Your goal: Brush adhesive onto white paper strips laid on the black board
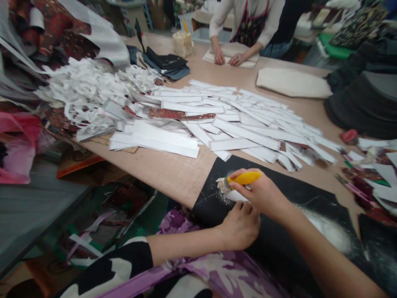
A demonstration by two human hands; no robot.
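Observation:
My right hand (259,194) grips a paste brush (243,178) by its yellow handle. Its bristles (223,185) are clogged with white paste and press on a small white paper strip (236,195). That strip lies on a black sheet (297,194) spread over the near edge of the wooden table (167,174). White paste is smeared across the sheet's right part. My left hand (240,226) rests on the black sheet just below the brush, fingers curled together and holding nothing I can see.
A large heap of white paper strips (223,120) covers the table's middle, with cut paper scraps (87,91) to its left. Across the table, a co-worker's hands (228,56) rest on a pale sheet (245,51). Patterned fabrics and papers crowd both sides.

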